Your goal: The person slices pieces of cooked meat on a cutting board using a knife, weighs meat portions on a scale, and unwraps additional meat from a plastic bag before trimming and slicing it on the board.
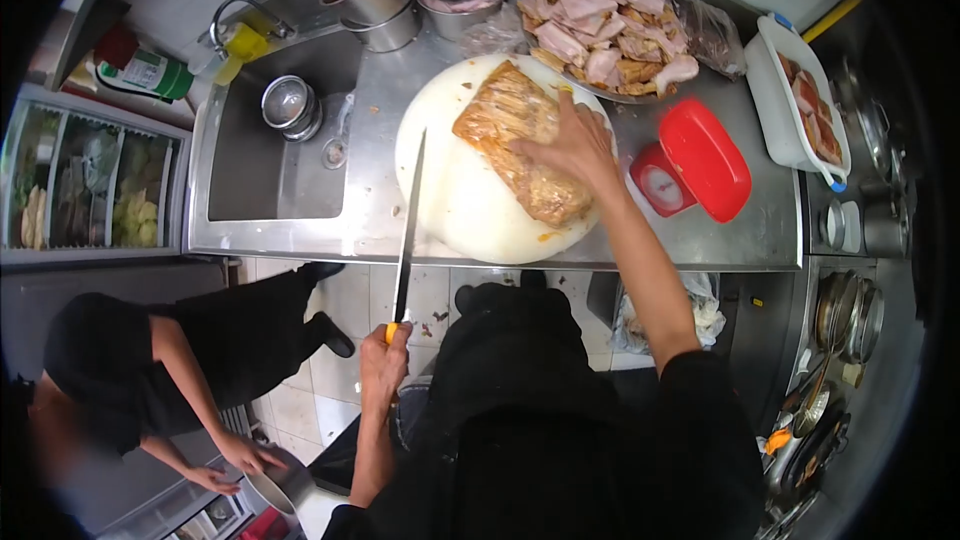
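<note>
My left hand [384,370] is closed around the yellow handle of a long knife [409,230]. The knife's blade points away from me, its far part over the left side of a round white cutting board [440,225]. On the board lies a large, shiny, browned slab of meat [508,120]. Across the slab's right side rests my right hand [575,143], thumb and fingers spread; some fingertips are hard to make out. Blade and meat are apart.
A heaped tray of meat pieces [600,25], metal pots [388,30] and a red scale [668,185] stand around the board. A white tub [775,100] sits right, a sink [240,180] left. A co-worker [150,370] bends over a pot [280,480] at lower left.
</note>
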`<move>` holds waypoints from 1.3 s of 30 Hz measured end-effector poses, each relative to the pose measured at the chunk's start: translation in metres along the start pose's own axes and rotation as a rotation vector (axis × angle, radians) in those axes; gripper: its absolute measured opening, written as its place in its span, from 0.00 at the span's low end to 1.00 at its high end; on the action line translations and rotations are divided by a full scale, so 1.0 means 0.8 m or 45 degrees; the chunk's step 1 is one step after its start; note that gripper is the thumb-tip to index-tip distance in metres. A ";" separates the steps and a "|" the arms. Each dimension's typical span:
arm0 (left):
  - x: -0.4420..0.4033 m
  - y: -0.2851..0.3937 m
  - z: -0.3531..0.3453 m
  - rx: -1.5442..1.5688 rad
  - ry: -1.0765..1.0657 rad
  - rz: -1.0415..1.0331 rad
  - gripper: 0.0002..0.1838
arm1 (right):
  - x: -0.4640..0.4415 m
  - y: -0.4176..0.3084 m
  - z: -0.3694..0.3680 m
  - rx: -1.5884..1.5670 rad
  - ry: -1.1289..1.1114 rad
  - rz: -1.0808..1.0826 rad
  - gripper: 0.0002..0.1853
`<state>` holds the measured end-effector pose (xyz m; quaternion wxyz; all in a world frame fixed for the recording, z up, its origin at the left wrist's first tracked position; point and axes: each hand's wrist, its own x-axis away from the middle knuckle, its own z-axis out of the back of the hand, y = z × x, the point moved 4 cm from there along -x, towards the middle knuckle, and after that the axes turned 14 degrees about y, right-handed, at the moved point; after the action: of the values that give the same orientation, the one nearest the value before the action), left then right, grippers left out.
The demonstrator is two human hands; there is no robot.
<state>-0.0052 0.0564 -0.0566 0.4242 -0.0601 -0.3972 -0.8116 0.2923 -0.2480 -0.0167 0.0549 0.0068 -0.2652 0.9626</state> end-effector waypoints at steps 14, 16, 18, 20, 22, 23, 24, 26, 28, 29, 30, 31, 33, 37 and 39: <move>-0.021 -0.015 0.012 -0.013 -0.117 -0.069 0.25 | 0.081 -0.095 -0.091 0.565 -0.339 0.661 0.70; -0.026 -0.024 0.013 0.020 -0.122 -0.055 0.25 | 0.101 -0.104 -0.093 0.691 -0.346 0.734 0.70; -0.028 -0.025 0.015 -0.004 -0.125 -0.077 0.25 | 0.110 -0.110 -0.093 0.749 -0.408 0.767 0.70; -0.027 -0.028 0.014 -0.017 -0.130 -0.078 0.25 | 0.109 -0.106 -0.101 0.729 -0.404 0.748 0.67; -0.027 -0.030 0.009 -0.021 -0.137 -0.075 0.25 | 0.100 -0.103 -0.098 0.669 -0.385 0.742 0.64; -0.026 -0.024 0.008 -0.015 -0.141 -0.086 0.25 | 0.093 -0.102 -0.093 0.617 -0.375 0.747 0.62; -0.024 -0.016 0.009 -0.011 -0.145 -0.096 0.25 | 0.084 -0.103 -0.088 0.563 -0.365 0.752 0.60; -0.023 0.000 0.009 -0.006 -0.133 -0.144 0.25 | 0.054 -0.107 -0.075 0.366 -0.602 0.680 0.56; -0.026 0.017 0.008 0.003 -0.093 -0.221 0.25 | 0.024 -0.124 -0.052 0.246 -0.690 0.611 0.51; -0.030 0.019 0.004 0.002 -0.075 -0.224 0.26 | 0.011 -0.133 -0.038 0.225 -0.666 0.577 0.48; -0.033 0.021 0.000 0.011 -0.082 -0.214 0.26 | -0.002 -0.139 -0.030 0.205 -0.643 0.543 0.46; -0.037 0.023 -0.005 0.021 -0.090 -0.206 0.26 | -0.018 -0.143 -0.029 0.234 -0.505 0.633 0.43; -0.044 0.023 -0.017 0.038 -0.095 -0.213 0.28 | -0.043 -0.149 -0.030 0.288 -0.223 0.800 0.38; -0.049 0.038 -0.023 0.014 -0.102 -0.154 0.37 | -0.055 -0.157 -0.039 0.350 -0.177 0.775 0.31; -0.049 0.034 -0.025 0.012 -0.128 -0.113 0.41 | -0.073 -0.156 -0.048 0.381 -0.282 0.726 0.28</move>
<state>0.0443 0.0587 -0.0709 0.3677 -0.0811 -0.4239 -0.8237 0.3646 -0.1277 0.0116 -0.2471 0.0449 -0.1168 0.9609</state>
